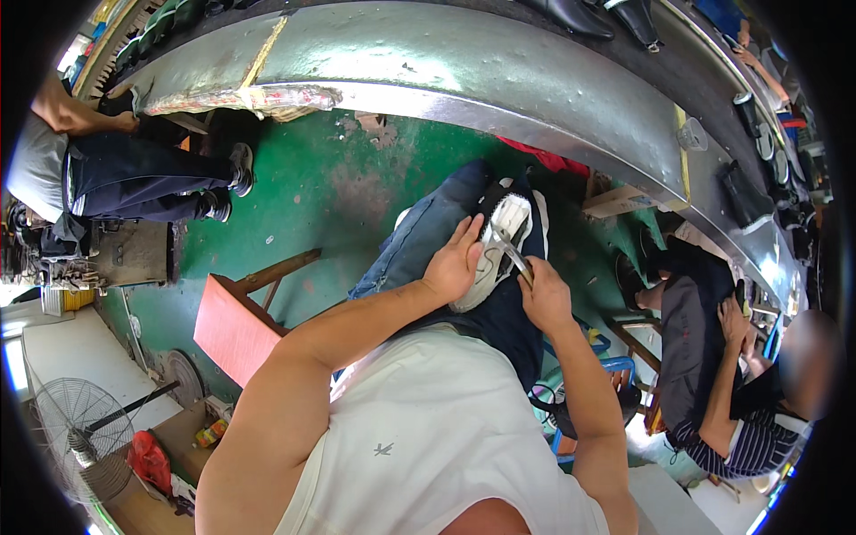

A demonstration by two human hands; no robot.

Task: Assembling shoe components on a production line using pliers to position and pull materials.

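Observation:
An upturned shoe [487, 281] lies across my lap with its pale, whitish bottom facing up and dark upper material around the toe end. My left hand [451, 270] rests against the shoe's left side, its fingers stretched out and a little apart. In my right hand [547, 296] is a metal tool with a tan handle [514, 256]; the fingers are wrapped around the handle. The tool's metal end touches or hovers just over the shoe's bottom; which of these I cannot tell. Blue denim cloth [415, 236] covers my left leg beside the shoe.
Ahead runs a long metal-edged bench [392, 67] with dark boots on top. A pink-topped wooden stool [239, 325] stands left, above a fan [82, 437]. One person [125, 169] stands at far left. Another sits at right, hands [736, 328] near their lap.

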